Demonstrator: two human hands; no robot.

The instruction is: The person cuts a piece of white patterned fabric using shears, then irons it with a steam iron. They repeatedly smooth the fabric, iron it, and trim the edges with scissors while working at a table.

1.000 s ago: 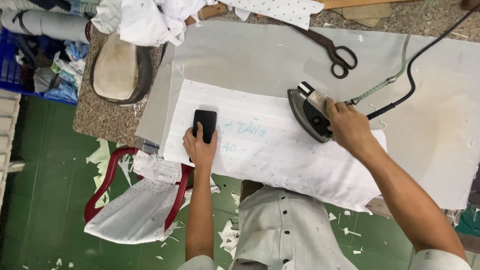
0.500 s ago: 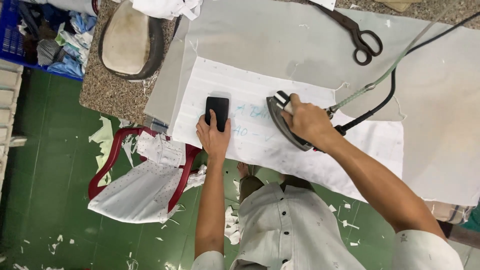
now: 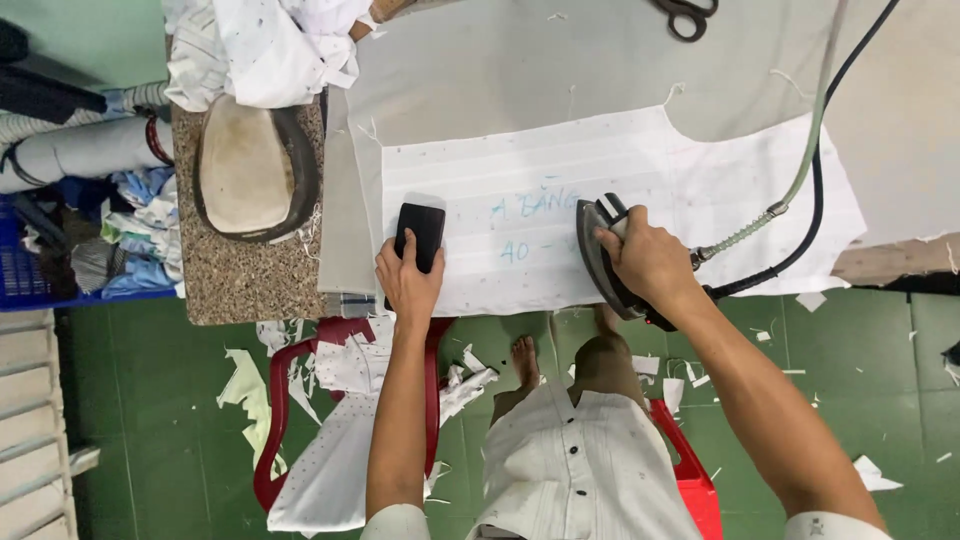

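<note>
— What is the right hand doing?
— It is wrapped around the handle of a steam iron, which sits flat on a white piece of cloth spread over the worktop. A black cable and a pale hose run from the iron's back end up towards the far right.

— And the left hand?
— It rests on a small black block, fingers closed over its near end, pressing it onto the left end of the same cloth. The block and the iron lie well apart, with some blue handwriting on the cloth between them.

— Where does the cloth lie on the worktop?
— Along the near edge, on a grey cover, right in front of the person.

— What else is around?
— A pair of scissors lies at the far edge. To the left, an oval padded form sits on a speckled stone slab, with a heap of white fabric behind it. Below, a red plastic chair holds more white cloth, and paper scraps litter the green floor.
</note>
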